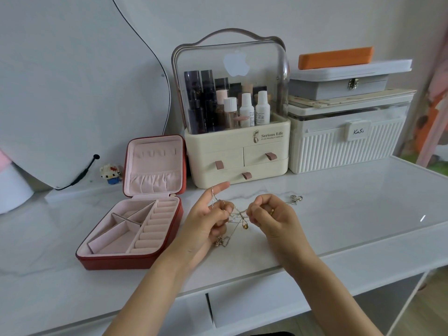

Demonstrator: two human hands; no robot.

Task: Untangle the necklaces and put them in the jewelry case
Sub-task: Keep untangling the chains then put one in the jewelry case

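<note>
White marbled bench (339, 214) against a pale wall; items as we find them.

Item 1. Necklaces (238, 215): a knot of thin gold and silver chains, strung between our two hands just above the bench. One loop runs up over the left forefinger; a small gold charm hangs below the knot; more charms dangle under the left fingers; one tail trails past the right fingers to clasps lying on the bench.

Item 2. Left hand (209, 221): thumb and lower fingers pinched on the chains, forefinger pointing away from us.

Item 3. Right hand (271, 215): fingers curled tight, clamped on strands at the knot's near side.

Item 4. Jewelry case (131, 241): red, pink-lined, lid up, just beyond the left fingers; we see no necklace in its compartments.

Item 5. Makeup organizer (238, 158), cream with drawers, beyond both sets of fingers; white ribbed box (344, 146) further right.

Step in hand, as we judge it: untangling, early; nothing stowed. Next move calls for easing the pull, spreading the knot loose, and working one chain free before carrying it to the case.
</note>
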